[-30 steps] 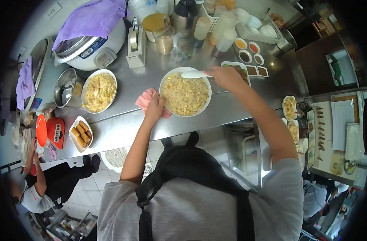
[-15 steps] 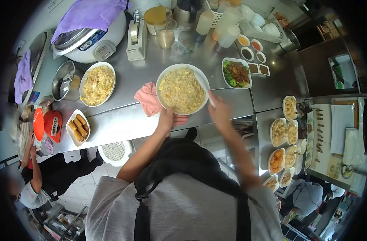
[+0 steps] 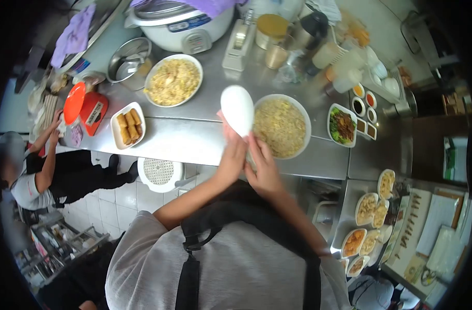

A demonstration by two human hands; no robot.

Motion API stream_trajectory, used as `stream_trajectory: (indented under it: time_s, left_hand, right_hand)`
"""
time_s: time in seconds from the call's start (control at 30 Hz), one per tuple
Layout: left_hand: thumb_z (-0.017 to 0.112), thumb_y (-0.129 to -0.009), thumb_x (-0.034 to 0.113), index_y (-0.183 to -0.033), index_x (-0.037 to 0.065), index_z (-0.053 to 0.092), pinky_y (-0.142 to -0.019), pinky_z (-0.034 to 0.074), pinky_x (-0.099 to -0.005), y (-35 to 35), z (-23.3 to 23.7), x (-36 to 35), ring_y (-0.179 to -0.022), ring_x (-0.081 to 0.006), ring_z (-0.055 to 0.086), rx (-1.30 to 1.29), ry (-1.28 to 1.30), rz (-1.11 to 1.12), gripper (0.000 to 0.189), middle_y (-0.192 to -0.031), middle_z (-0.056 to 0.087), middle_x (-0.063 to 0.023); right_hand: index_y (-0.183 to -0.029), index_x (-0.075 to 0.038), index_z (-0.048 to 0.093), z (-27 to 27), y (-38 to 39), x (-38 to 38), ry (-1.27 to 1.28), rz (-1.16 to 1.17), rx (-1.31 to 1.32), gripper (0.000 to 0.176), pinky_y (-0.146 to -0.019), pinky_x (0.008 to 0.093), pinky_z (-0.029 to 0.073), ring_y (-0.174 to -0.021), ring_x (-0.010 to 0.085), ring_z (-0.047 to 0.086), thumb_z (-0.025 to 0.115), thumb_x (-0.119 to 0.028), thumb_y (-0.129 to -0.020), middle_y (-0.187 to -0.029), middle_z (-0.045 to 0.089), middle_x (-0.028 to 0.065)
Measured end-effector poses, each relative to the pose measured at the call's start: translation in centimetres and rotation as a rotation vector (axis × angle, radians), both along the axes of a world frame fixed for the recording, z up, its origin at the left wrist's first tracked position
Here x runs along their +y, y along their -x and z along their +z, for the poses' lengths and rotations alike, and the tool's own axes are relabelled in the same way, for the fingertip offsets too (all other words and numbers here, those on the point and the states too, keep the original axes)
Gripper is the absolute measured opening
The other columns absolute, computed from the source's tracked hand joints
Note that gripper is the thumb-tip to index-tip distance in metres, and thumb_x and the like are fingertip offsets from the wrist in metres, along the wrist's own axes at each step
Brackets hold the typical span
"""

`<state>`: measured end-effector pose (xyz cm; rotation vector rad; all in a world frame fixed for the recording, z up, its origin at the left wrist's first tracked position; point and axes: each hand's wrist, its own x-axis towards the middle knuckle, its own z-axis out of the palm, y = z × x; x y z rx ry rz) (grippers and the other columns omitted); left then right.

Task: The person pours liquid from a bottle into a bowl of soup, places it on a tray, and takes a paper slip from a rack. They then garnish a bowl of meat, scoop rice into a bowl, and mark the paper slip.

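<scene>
A white rice paddle (image 3: 237, 109) stands up before me, its broad blade raised above the counter. My right hand (image 3: 263, 163) is closed round its handle, close under the blade. Right beside it, my left hand (image 3: 232, 159) has its fingers pressed together near the handle's base and the pink cloth (image 3: 225, 125); what it grips is hidden. The paddle covers much of the cloth. Just right of both hands sits a round white bowl (image 3: 308, 124) full of fried rice (image 3: 281, 128).
Left are another fried rice dish (image 3: 174, 80), spring rolls (image 3: 128, 127) and an orange scale (image 3: 91, 106). A beef-and-broccoli dish (image 3: 342, 125) and sauce cups (image 3: 358, 107) lie right. A rice cooker (image 3: 182, 31) stands behind. Another person (image 3: 37, 175) works at the left end.
The paddle has left the bowl's right rim and now stands raised at the bowl's left. My left hand has let go of the bowl and joined my right hand. The view has shifted.
</scene>
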<state>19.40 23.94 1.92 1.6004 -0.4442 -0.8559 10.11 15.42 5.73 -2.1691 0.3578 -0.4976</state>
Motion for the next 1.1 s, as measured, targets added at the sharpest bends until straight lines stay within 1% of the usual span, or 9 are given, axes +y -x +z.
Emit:
stream_trajectory:
  time_s: [0.27, 0.5, 0.57, 0.6, 0.7, 0.8, 0.9, 1.07, 1.1]
  left_hand:
    - [0.036, -0.099, 0.033, -0.105, 0.000, 0.058, -0.045, 0.047, -0.0307, -28.6, 3.8, 10.7, -0.051, -0.0174, 0.058, -0.454, -0.177, 0.627, 0.040, -0.063, 0.056, -0.0079]
    - [0.044, -0.086, 0.014, -0.099, 0.005, 0.062, -0.076, 0.051, -0.0453, -63.6, -11.6, 20.4, -0.085, -0.0378, 0.063, -1.613, -1.055, -0.511, 0.024, -0.092, 0.064, -0.0210]
    - [0.047, -0.087, 0.017, -0.104, 0.000, 0.060, -0.079, 0.049, -0.0451, -57.5, -4.8, 18.4, -0.091, -0.0381, 0.062, -1.551, -1.124, -0.424, 0.027, -0.094, 0.064, -0.0227]
    - [0.047, -0.090, 0.023, -0.115, 0.001, 0.057, -0.081, 0.048, -0.0461, -52.3, -2.8, 16.1, -0.093, -0.0384, 0.061, -1.187, -1.008, 0.374, 0.035, -0.095, 0.063, -0.0230]
    - [0.049, -0.092, 0.025, -0.119, 0.005, 0.058, -0.082, 0.047, -0.0431, -38.0, 5.3, 9.8, -0.096, -0.0372, 0.060, -1.395, -0.625, 0.618, 0.035, -0.103, 0.063, -0.0233]
    - [0.048, -0.094, 0.024, -0.109, 0.003, 0.062, -0.075, 0.047, -0.0380, -27.2, -0.3, 3.5, -0.085, -0.0271, 0.061, -0.757, -0.040, 0.378, 0.028, -0.096, 0.064, -0.0153]
    - [0.043, -0.094, 0.031, -0.112, 0.002, 0.058, -0.078, 0.047, -0.0484, -11.8, -0.7, -4.4, -0.085, -0.0432, 0.060, -0.636, -0.351, -0.311, 0.038, -0.089, 0.063, -0.0243]
    - [0.045, -0.090, 0.020, -0.135, 0.005, 0.033, -0.079, 0.046, -0.0497, -8.1, -5.6, -8.1, -0.090, -0.0445, 0.059, -0.565, -0.386, -0.460, 0.049, -0.097, 0.061, -0.0270]
    - [0.045, -0.090, 0.019, -0.137, 0.005, 0.030, -0.079, 0.046, -0.0491, -8.5, -5.5, -8.2, -0.091, -0.0441, 0.058, -0.546, -0.414, -0.500, 0.052, -0.099, 0.061, -0.0270]
  right_hand:
    - [-0.122, -0.007, 0.054, -8.6, -9.4, 0.0, 0.577, 0.038, 0.135, 0.045, -0.103, 0.0482, 0.033, -0.124, 0.0328, 0.038, 0.060, -0.008, -0.077, -0.127, 0.045, 0.0173]
    - [-0.107, -0.009, 0.060, -9.7, 0.4, 0.4, 0.365, -0.051, 0.067, 0.025, -0.089, 0.0414, 0.046, -0.109, 0.0332, 0.053, 0.055, -0.006, -0.083, -0.122, 0.049, 0.0112]
    - [-0.104, -0.008, 0.059, -11.5, 4.1, 0.5, 0.266, -0.196, 0.218, 0.023, -0.084, 0.0405, 0.049, -0.102, 0.0328, 0.056, 0.057, -0.005, -0.081, -0.115, 0.053, 0.0128]
    - [-0.102, -0.008, 0.058, -12.1, 6.4, 0.5, 0.213, -0.255, 0.290, 0.021, -0.082, 0.0400, 0.050, -0.099, 0.0326, 0.058, 0.058, -0.005, -0.081, -0.112, 0.055, 0.0136]
    - [-0.102, -0.006, 0.055, -7.9, 11.9, -0.8, -0.345, -0.467, 0.629, 0.022, -0.076, 0.0350, 0.051, -0.090, 0.0249, 0.062, 0.058, -0.003, -0.080, -0.096, 0.062, 0.0125]
    - [-0.102, -0.005, 0.054, -11.1, 19.6, -5.9, -0.379, -0.591, 0.350, 0.023, -0.073, 0.0293, 0.049, -0.086, 0.0148, 0.060, 0.058, -0.004, -0.079, -0.091, 0.062, 0.0060]
    - [-0.102, -0.005, 0.055, -2.0, 16.9, -12.7, -0.740, -0.694, 0.078, 0.024, -0.073, 0.0246, 0.046, -0.084, 0.0094, 0.055, 0.060, -0.008, -0.078, -0.091, 0.059, 0.0034]
    - [-0.103, -0.003, 0.055, 4.7, 4.1, -23.2, -0.099, -0.279, 0.065, 0.023, -0.063, 0.0232, 0.047, -0.073, 0.0096, 0.056, 0.058, -0.010, -0.081, -0.086, 0.057, 0.0003]
    - [-0.104, -0.006, 0.055, 5.4, 1.4, -24.6, -0.419, -0.215, 0.293, 0.025, -0.063, 0.0266, 0.047, -0.077, 0.0119, 0.057, 0.062, -0.010, -0.081, -0.085, 0.056, -0.0009]
